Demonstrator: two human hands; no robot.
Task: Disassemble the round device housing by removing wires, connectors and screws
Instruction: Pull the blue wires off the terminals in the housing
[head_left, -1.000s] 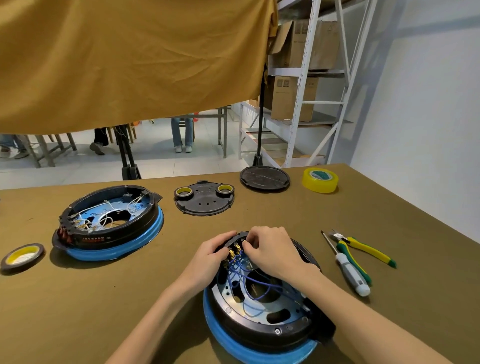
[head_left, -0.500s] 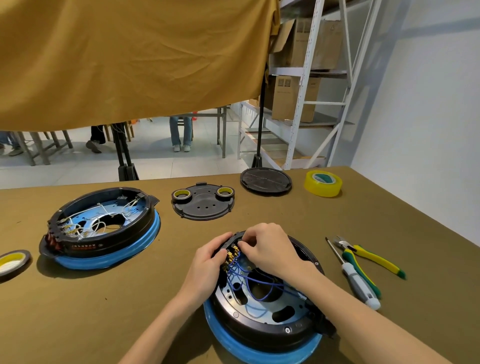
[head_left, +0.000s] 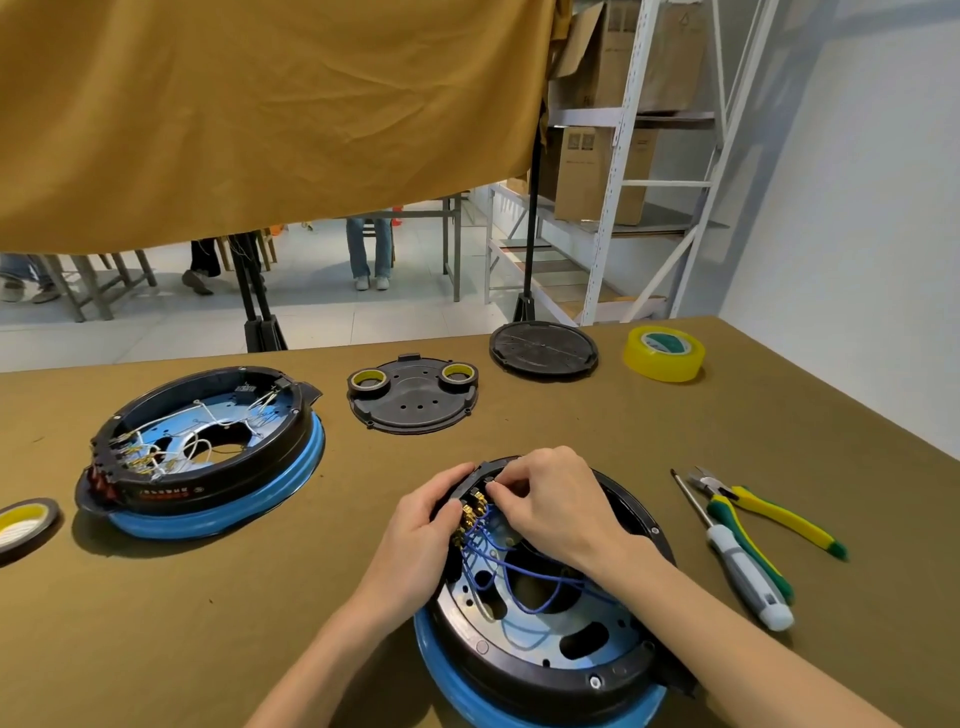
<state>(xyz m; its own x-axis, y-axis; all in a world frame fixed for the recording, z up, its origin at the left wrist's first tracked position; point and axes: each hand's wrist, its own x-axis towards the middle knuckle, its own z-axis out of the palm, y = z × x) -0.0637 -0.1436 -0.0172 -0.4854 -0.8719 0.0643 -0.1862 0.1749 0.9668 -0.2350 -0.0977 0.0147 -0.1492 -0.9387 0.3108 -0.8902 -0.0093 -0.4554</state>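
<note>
A round housing (head_left: 545, 613), black on a blue base ring, is seen at the lower centre of the frame on an olive table (head_left: 597, 415). Blue wires (head_left: 519, 571) are looped across its perforated inner plate, and a row of brass connectors (head_left: 470, 512) is fixed at its far left rim. The left hand (head_left: 415, 535) is curled round the outside of that rim beside the connectors. The right hand (head_left: 556, 504) is bent over the same spot, its fingertips (head_left: 498, 480) pinched together at the top of the connector row; what exactly is pinched cannot be told.

A second housing (head_left: 202, 457) is placed at the left of the frame, with white wires (head_left: 197, 441) tangled inside it. A black plate (head_left: 413, 400) lies behind the hands at centre, and two small tape rolls (head_left: 369, 382) are set on it, one at each far corner. A dark disc (head_left: 543, 345) is seen further back, with a yellow tape roll (head_left: 665, 353) to its right. A screwdriver (head_left: 737, 556) and pliers (head_left: 769, 514) are laid side by side at the right. A flat tape roll (head_left: 23, 522) is cut by the left edge.
</note>
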